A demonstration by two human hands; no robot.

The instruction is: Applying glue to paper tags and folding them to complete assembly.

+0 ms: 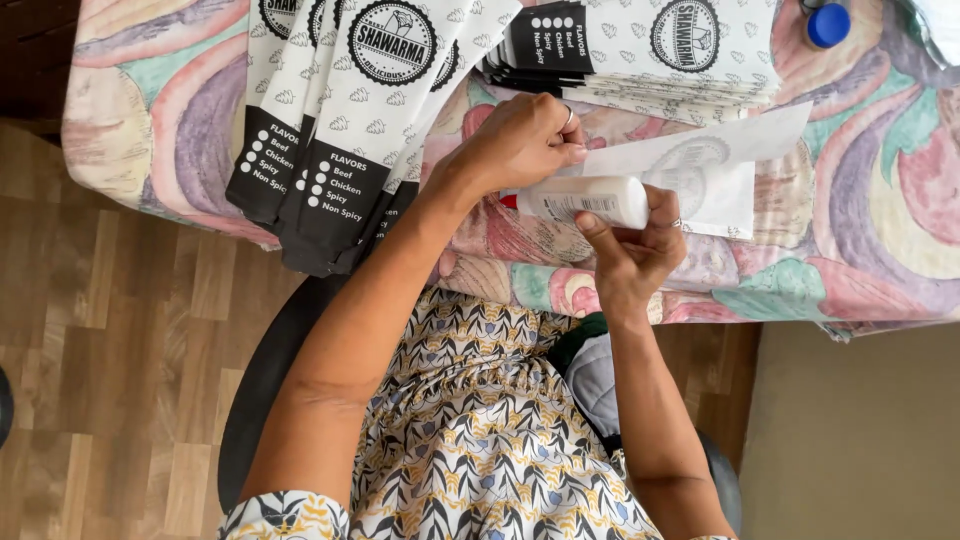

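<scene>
Table [880, 230]: covered in a cloth printed with pastel swirls; its near edge runs across my view just beyond my lap. I sit at it on a dark chair [262, 380], over a wood-plank floor [110, 330].

Paper sleeves, left stack [345, 130]: long white sleeves with black ends and round black emblems, fanned, their black ends hanging over the table edge, to the left of my hands.

Paper sleeves, right stack [660, 50]: same kind, piled flat at the far side, beyond my hands.

Loose white sheets [705, 175]: thin paper lying flat on the cloth, directly beyond the bottle and touching my fingertips' area; a faint print shows through.

Glue bottle [585, 198]: white plastic, with a red cap end that just shows on the left. It is off the cloth, held between both hands above the table's near edge. Long axis runs left to right, roughly parallel to that edge; the red end points left, under my left hand.

Left hand [520, 140]: curled closed over the bottle's red end from above, fingers bent down; a ring shows on one finger. It is the hand at the cap.

Right hand [630, 255]: cupped from below and closed round the bottle's body, thumb pressed across the near side. It carries the weight.

Blue cap [828, 25]: small round lid at the far right, well apart from both hands
</scene>
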